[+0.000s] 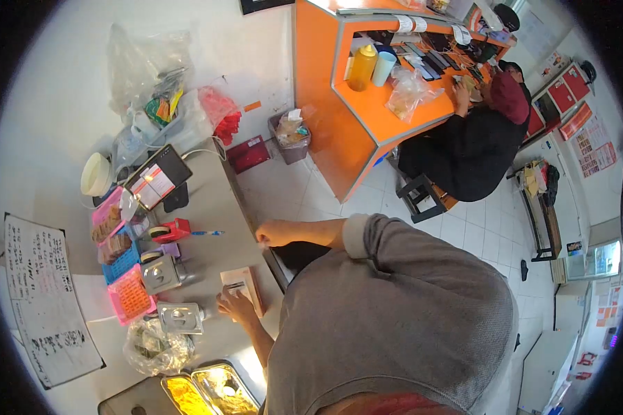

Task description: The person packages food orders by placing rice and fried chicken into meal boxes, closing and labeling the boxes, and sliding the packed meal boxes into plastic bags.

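Observation:
My left hand (237, 305) lies on the lower end of a small beige box (253, 294) on the grey table, its fingers stretched out. On top of the box is a dark narrow strip, too small to make out. My right hand (273, 234) is closed in a fist by the table edge, with nothing visible in it. A blue pen (208, 233) lies nearby, next to a red tape dispenser (178, 229). Metal containers with lids (181, 318) stand beyond my left hand.
Along the wall are a propped tablet (158, 176), a blue basket (122, 263), a pink basket (131, 296) and a plastic bag (158, 347). Metal food trays (225, 391) sit at the near end. A person in black (457, 155) sits at an orange counter (356, 114); a bin (291, 142) stands beside it.

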### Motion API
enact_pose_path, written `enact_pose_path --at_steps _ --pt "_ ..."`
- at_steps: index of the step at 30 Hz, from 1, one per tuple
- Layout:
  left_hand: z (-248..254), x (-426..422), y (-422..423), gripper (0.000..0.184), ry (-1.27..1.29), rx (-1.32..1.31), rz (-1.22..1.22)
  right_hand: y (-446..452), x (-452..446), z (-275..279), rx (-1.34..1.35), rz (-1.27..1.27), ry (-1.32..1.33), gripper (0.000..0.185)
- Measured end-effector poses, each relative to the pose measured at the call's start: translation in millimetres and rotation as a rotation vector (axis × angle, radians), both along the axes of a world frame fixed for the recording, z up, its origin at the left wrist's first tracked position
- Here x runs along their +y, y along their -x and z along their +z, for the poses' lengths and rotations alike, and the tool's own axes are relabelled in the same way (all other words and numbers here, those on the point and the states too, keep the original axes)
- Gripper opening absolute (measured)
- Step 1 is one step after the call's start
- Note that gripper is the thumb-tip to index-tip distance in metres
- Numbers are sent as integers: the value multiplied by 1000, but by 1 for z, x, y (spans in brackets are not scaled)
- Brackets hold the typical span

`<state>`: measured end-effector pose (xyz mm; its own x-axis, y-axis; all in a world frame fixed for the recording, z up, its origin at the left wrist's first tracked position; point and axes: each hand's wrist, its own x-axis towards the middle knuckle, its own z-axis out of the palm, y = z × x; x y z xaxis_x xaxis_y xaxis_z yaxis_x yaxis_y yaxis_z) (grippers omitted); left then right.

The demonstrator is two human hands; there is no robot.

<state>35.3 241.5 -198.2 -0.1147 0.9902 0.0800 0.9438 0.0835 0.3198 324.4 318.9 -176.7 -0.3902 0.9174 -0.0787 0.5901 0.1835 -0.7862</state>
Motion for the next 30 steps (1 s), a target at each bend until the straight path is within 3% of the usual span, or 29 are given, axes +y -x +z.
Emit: enact_pose_path --at_steps 4,6,8,9,10,11,12,14,17,20,24,27,30 --pt "12 5 -13 45 142 -117 40 44 23 36 -82 47 -6 20" --pt "2 0 -7 47 189 -202 62 59 29 26 -18 -6 -138 18" --pt "-26 -2 7 51 11 -161 -22 86 40 15 69 19 -116 23" --pt "-1 -4 -7 55 142 -128 181 90 47 8 102 56 -29 30" --pt "20 -2 -14 54 214 -116 248 100 58 -18 170 107 -109 27" --pt "-29 -6 3 53 13 -11 109 108 57 0 170 64 19 22" --pt "-19 -5 -1 52 -43 -21 90 111 63 -8 212 117 -60 22" --pt "-20 -7 -5 52 54 -414 278 116 55 -6 183 63 -99 20" --pt "6 -10 -8 53 154 -176 307 117 48 -10 226 2 -118 17" --pt "25 -10 -12 57 89 -92 317 119 46 -15 242 21 -149 15" --pt "29 -5 -16 47 163 -109 378 139 53 -26 236 60 -243 13" --pt "19 -7 -9 36 153 -157 493 166 50 -14 202 122 -170 13" --pt "30 -10 3 22 209 -136 339 190 40 0 136 231 -190 15"
